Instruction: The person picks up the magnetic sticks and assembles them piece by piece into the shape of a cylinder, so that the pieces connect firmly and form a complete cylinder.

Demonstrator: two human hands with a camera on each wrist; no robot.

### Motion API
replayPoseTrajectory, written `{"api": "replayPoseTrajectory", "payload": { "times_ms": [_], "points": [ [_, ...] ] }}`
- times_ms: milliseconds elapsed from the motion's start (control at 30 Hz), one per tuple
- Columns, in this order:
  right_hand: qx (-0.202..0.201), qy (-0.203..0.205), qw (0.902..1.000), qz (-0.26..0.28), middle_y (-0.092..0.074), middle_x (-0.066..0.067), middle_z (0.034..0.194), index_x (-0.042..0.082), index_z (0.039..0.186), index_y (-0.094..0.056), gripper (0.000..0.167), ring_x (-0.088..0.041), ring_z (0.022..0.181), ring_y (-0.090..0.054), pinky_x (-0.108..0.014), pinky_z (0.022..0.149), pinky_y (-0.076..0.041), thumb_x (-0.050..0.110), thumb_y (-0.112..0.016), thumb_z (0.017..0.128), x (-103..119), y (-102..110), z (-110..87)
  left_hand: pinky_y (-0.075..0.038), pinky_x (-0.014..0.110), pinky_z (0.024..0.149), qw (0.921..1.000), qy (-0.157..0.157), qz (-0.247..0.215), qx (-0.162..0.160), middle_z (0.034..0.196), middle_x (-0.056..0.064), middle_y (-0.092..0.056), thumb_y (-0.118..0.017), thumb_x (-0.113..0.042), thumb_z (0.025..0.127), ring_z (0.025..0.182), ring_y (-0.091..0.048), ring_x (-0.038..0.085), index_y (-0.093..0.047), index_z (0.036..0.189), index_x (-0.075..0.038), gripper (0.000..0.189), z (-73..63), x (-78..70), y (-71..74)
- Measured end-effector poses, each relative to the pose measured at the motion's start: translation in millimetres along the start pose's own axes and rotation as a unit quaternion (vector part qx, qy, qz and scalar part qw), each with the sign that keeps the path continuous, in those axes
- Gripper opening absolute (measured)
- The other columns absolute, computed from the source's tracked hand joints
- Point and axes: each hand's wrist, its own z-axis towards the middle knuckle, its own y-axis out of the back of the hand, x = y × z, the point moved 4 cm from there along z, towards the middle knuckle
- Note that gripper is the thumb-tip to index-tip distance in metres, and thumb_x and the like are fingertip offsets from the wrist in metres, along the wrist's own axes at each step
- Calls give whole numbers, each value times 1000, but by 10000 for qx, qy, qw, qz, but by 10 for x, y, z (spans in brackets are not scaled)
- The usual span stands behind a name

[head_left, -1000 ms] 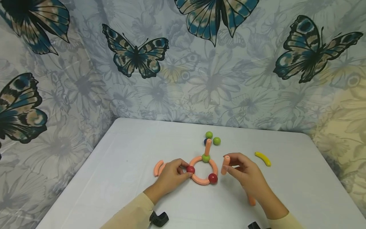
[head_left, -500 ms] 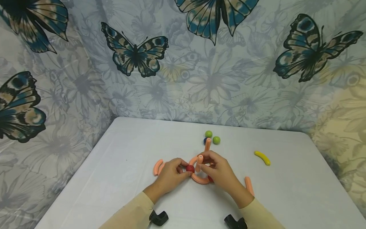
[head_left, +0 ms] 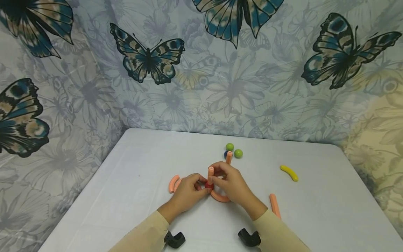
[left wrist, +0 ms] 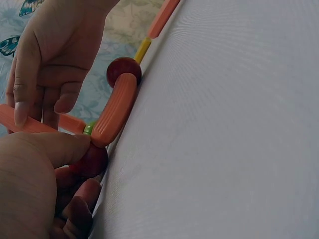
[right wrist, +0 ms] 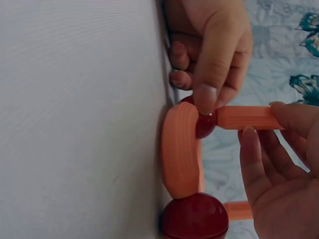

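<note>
Orange stick stands on a red ball between two hands

The orange stick is right between the two hands, standing up over the tabletop. Its bottom end touches the small red ball, and the ball sits just by the left hand's fingertips. The stick is straight and looks smooth, with faint lines along its side. The ball is dark red and shiny. A bent orange piece joins that ball to another red ball, and it has long grooves.

The left hand is nearly closed, with its thumb and fingers holding the red ball. The right hand has only a narrow gap, with thumb and fingers pinching the stick. Behind the right hand I see a second orange stick standing up. Past it are two green balls and a blue ball. Off to the right lie a yellow bent piece and a loose orange stick. Two more bent pieces lie just beside the left hand
</note>
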Motion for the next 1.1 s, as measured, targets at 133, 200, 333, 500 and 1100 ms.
{"api": "replayPoseTrajectory", "payload": {
  "times_ms": [133,200,333,500,1100],
  "points": [
    [34,-29,9999,-100,-75,-2,108,5,120,-71,24,-26,103,-72,-34,84,-61,0,-81,98,-6,-22,-5,-50,27,64,10000,-37,14,6,88,-3,-66,-87,-14,95,73,-59,7,-75,105,-11,16,1,-6,-1],
    [19,-24,9999,-123,-74,-2,109,5,120,-71,25,-26,104,-72,-35,84,-61,0,-82,98,0,-14,-16,-50,27,64,10000,-53,7,7,89,-3,-66,-87,-14,95,73,-59,7,-75,105,-11,16,1,-15,-1],
    [-13,-68,9998,-166,-74,0,110,7,124,-71,27,-24,105,-71,-37,86,-60,3,-81,99,21,29,-57,-50,26,64,10000,-36,-34,24,88,-5,-64,-87,-14,95,73,-58,7,-76,106,-11,15,-5,-27,1],
    [-56,-124,9992,-383,-73,-4,112,7,132,-69,32,-20,104,-69,-38,86,-58,8,-78,102,69,132,-140,-49,27,64,10000,-5,-58,31,88,-6,-64,-87,-16,96,73,-58,8,-76,106,-12,15,-12,-33,6],
    [-811,-342,9955,-354,-70,-4,119,9,135,-66,27,-20,107,-66,-30,86,-58,16,-70,110,-23,747,-726,-48,27,62,9999,114,-55,79,86,-8,-61,-87,-18,97,72,-58,9,-76,106,-13,16,-3,-8,-6]
  ]
}}
